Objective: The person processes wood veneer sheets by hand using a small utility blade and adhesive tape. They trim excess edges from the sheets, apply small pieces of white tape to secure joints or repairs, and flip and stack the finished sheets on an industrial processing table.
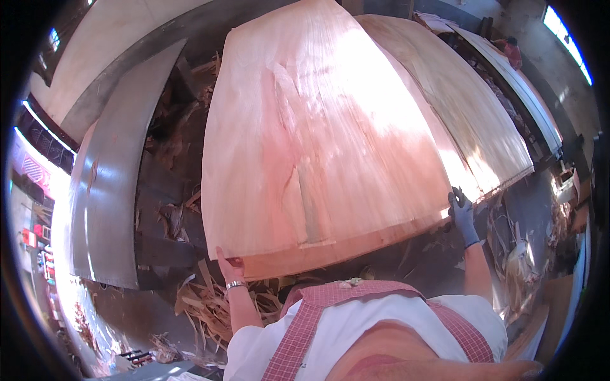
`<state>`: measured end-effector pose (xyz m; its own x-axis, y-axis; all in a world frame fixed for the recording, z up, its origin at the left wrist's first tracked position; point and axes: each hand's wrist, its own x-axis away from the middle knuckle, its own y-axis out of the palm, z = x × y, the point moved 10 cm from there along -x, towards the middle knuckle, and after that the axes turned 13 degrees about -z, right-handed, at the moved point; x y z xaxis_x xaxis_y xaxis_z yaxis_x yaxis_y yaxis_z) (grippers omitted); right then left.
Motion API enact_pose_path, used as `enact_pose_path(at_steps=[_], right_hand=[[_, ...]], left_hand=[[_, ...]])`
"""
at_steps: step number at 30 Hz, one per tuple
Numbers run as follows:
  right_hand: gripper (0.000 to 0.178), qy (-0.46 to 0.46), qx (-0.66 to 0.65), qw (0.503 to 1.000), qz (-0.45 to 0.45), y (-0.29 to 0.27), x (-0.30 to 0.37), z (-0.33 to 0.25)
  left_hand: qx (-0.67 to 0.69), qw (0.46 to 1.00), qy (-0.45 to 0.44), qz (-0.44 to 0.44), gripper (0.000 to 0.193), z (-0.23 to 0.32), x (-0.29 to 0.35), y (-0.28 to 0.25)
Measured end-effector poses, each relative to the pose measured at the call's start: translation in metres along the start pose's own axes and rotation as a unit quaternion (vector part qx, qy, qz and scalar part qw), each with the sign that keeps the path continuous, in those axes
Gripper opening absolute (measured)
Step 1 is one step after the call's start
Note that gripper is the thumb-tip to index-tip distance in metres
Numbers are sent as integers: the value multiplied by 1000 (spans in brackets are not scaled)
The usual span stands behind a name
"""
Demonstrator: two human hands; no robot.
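Observation:
A large, pale pinkish wood veneer sheet spreads out in front of me, with a rough, torn streak and a narrow grey-brown slit near its middle. At its near left corner, my bare left hand, with a metal band on the wrist, is closed on the edge. My right hand, in a blue-grey glove with dark fingertips, grips the near right corner. Below the sheet's near edge shows another layer of wood; I cannot tell how many lie under it.
More veneer sheets lie at the right, and a smooth grey board stands at the left. Torn veneer strips litter the floor by my left arm. Scraps lie at the right. A person in red is at the far right.

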<state>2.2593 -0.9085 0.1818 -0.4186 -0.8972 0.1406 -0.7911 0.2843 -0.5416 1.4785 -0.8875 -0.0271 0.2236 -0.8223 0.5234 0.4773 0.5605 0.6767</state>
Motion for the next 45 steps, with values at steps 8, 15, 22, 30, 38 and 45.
enact_pose_path(at_steps=[8,15,22,30,38,45], right_hand=[[46,20,-49,998,-26,-58,-74,48],[49,43,14,999,7,-69,-82,122],[39,87,-24,996,-17,-72,-38,188],[42,48,85,995,-10,-26,-132,197],[49,88,160,983,-9,-21,-56,261],[46,46,126,991,3,3,-122,239]], left_hand=[[-169,972,28,163,27,-53,2,-30],[-171,959,80,211,22,-91,21,-37],[-104,966,37,235,34,-151,81,-103],[-109,979,24,170,37,-148,-9,-79],[-120,969,30,215,34,-169,21,-97],[-102,978,75,168,33,-142,-38,-28]])
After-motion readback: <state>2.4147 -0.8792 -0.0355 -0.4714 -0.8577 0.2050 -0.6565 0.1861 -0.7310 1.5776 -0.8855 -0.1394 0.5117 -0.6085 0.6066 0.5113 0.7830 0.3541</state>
